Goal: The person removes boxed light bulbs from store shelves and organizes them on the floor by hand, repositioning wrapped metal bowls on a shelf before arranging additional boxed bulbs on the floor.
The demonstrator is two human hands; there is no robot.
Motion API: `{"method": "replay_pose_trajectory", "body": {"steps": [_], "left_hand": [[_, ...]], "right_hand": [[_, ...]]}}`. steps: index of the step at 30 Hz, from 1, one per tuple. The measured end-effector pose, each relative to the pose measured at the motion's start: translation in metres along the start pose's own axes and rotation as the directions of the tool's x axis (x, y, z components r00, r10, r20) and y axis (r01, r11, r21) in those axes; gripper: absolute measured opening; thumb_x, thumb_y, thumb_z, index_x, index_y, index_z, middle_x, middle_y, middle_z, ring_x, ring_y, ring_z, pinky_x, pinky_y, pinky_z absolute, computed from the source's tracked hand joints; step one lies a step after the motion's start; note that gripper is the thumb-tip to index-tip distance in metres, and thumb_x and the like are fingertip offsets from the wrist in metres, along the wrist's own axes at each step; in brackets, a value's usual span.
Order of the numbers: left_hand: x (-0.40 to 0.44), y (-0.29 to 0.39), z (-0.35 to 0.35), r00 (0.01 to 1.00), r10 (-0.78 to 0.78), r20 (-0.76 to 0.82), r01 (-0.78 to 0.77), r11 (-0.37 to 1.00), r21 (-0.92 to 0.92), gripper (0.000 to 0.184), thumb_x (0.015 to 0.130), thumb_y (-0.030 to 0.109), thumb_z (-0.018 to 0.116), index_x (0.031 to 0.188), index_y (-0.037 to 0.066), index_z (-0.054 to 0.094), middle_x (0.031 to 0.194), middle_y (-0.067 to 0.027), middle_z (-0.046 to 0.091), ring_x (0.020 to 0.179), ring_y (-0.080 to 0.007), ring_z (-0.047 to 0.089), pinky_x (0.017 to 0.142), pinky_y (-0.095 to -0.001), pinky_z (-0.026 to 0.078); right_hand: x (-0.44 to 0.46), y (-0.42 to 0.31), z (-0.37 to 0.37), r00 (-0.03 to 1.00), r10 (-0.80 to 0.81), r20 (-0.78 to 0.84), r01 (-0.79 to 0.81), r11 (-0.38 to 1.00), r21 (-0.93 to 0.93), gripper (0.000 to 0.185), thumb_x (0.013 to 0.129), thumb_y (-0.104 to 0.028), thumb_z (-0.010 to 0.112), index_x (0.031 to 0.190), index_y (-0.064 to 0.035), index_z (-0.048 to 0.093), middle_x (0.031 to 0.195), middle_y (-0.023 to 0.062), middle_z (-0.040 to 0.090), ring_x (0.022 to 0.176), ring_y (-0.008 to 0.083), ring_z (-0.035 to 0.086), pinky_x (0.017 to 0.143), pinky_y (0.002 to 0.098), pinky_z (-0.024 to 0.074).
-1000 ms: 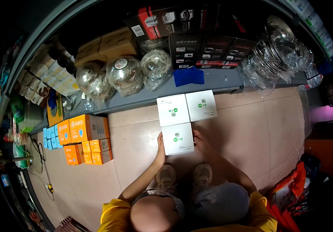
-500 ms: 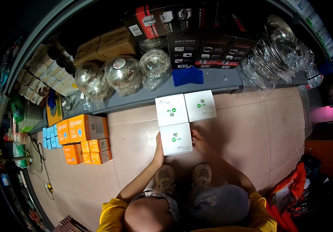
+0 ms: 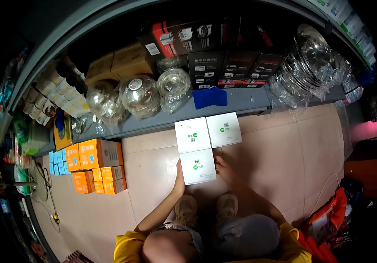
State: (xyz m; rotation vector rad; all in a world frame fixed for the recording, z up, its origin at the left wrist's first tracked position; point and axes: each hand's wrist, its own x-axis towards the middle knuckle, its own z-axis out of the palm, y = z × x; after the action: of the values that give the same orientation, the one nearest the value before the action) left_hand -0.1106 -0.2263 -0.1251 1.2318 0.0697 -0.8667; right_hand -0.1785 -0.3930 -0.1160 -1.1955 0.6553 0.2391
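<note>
A white box with a green logo [image 3: 198, 166] stands nearest me on the tiled floor, with my left hand [image 3: 179, 179] along its left side and my right hand [image 3: 224, 167] at its right side. Both hands hold it between them; the left fingers are partly hidden by the box. Directly beyond it, touching its far edge, is a second white box [image 3: 193, 135]. A third white box [image 3: 224, 129] sits beside the second, to its right.
Orange boxes [image 3: 100, 153] and small light-blue boxes [image 3: 58, 162] stand on the floor at the left. A grey shelf [image 3: 153, 121] beyond bears wrapped metal bowls [image 3: 139, 97], black boxes [image 3: 205, 69] and a blue cloth [image 3: 210, 97]. A red bag [image 3: 330, 215] lies at the right.
The whole view has shifted, so the shelf and boxes appear slightly lower. Both hands stay at the nearest white box, and the three boxes keep their arrangement.
</note>
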Motion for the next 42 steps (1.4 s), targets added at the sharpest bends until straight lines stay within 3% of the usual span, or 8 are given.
{"method": "replay_pose_trajectory", "body": {"steps": [5, 14, 17, 26, 31, 34, 37, 42], "left_hand": [[0.013, -0.012, -0.019, 0.998, 0.047, 0.041, -0.052, 0.989, 0.136, 0.062, 0.087, 0.048, 0.020, 0.127, 0.002, 0.019, 0.126, -0.0109, 0.025, 0.118, -0.0202, 0.023, 0.098, -0.0300, 0.019], [-0.009, 0.028, -0.031, 0.940, 0.290, -0.183, -0.190, 0.885, 0.426, 0.046, 0.087, 0.027, 0.038, 0.124, 0.002, 0.025, 0.127, -0.0121, 0.029, 0.117, -0.0216, 0.029, 0.095, -0.0309, 0.025], [-0.013, 0.061, -0.045, 0.821, 0.492, -0.290, -0.335, 0.826, 0.454, 0.031, 0.086, 0.017, 0.042, 0.113, 0.000, 0.041, 0.115, -0.0134, 0.044, 0.109, -0.0209, 0.040, 0.093, -0.0301, 0.028], [-0.033, 0.203, 0.030, 0.634, 0.774, 0.000, -0.690, 0.565, 0.452, 0.018, 0.084, 0.011, 0.044, 0.083, -0.002, 0.055, 0.085, -0.0082, 0.056, 0.084, -0.0153, 0.052, 0.078, -0.0263, 0.039], [-0.044, 0.247, 0.082, 0.729, 0.669, 0.146, -0.683, 0.696, 0.221, 0.013, 0.080, 0.009, 0.049, 0.083, -0.001, 0.057, 0.086, -0.0097, 0.057, 0.083, -0.0177, 0.053, 0.076, -0.0273, 0.039], [-0.042, 0.266, 0.085, 0.389, 0.825, 0.409, -0.906, 0.262, 0.333, 0.013, 0.078, 0.007, 0.050, 0.084, 0.000, 0.058, 0.086, -0.0115, 0.057, 0.082, -0.0210, 0.054, 0.073, -0.0287, 0.041], [-0.045, 0.275, 0.082, 0.425, 0.801, 0.422, -0.897, 0.311, 0.314, 0.015, 0.079, 0.007, 0.047, 0.087, -0.002, 0.056, 0.085, -0.0124, 0.057, 0.083, -0.0182, 0.053, 0.076, -0.0283, 0.040], [-0.053, 0.287, 0.097, 0.551, 0.728, 0.407, -0.834, 0.478, 0.275, 0.016, 0.078, 0.007, 0.047, 0.088, -0.002, 0.056, 0.085, -0.0121, 0.057, 0.082, -0.0180, 0.054, 0.076, -0.0288, 0.040]], "right_hand": [[-0.006, -0.005, -0.005, 0.995, -0.076, 0.066, 0.073, 0.997, 0.041, 0.038, 0.085, -0.005, 0.033, 0.122, -0.0037, 0.033, 0.116, 0.0080, 0.041, 0.105, 0.0159, 0.041, 0.090, 0.0277, 0.0321], [-0.018, 0.004, -0.052, 0.975, -0.215, -0.050, 0.201, 0.959, -0.200, 0.030, 0.085, -0.014, 0.040, 0.112, -0.0023, 0.045, 0.111, 0.0090, 0.049, 0.103, 0.0182, 0.046, 0.086, 0.0288, 0.0359], [-0.033, -0.024, -0.070, 0.962, -0.202, -0.185, 0.230, 0.962, 0.144, 0.029, 0.086, -0.021, 0.041, 0.104, 0.0012, 0.047, 0.106, 0.0119, 0.052, 0.097, 0.0188, 0.050, 0.079, 0.0288, 0.0398], [-0.119, -0.198, -0.044, 0.742, -0.601, -0.297, 0.542, 0.799, -0.263, 0.056, 0.087, -0.024, 0.037, 0.035, -0.0042, 0.041, 0.070, 0.0189, 0.061, 0.073, 0.0238, 0.058, 0.073, 0.0304, 0.0417], [-0.139, -0.277, 0.019, 0.706, -0.704, -0.078, 0.663, 0.695, -0.277, 0.052, 0.087, -0.026, 0.041, 0.041, 0.0001, 0.047, 0.070, 0.0110, 0.062, 0.069, 0.0159, 0.057, 0.064, 0.0222, 0.0412], [-0.140, -0.299, 0.051, 0.721, -0.688, 0.082, 0.667, 0.657, -0.350, 0.047, 0.087, -0.023, 0.041, 0.049, 0.0016, 0.054, 0.067, 0.0093, 0.062, 0.067, 0.0144, 0.058, 0.061, 0.0241, 0.0428], [-0.136, -0.312, 0.073, 0.823, -0.562, 0.088, 0.535, 0.712, -0.455, 0.037, 0.085, -0.018, 0.044, 0.058, 0.0014, 0.059, 0.065, 0.0084, 0.061, 0.066, 0.0137, 0.058, 0.061, 0.0256, 0.0438], [-0.131, -0.323, 0.073, 0.489, -0.827, 0.277, 0.824, 0.334, -0.457, 0.025, 0.081, -0.009, 0.050, 0.060, 0.0034, 0.057, 0.063, 0.0086, 0.060, 0.061, 0.0140, 0.058, 0.063, 0.0257, 0.0436]]}}
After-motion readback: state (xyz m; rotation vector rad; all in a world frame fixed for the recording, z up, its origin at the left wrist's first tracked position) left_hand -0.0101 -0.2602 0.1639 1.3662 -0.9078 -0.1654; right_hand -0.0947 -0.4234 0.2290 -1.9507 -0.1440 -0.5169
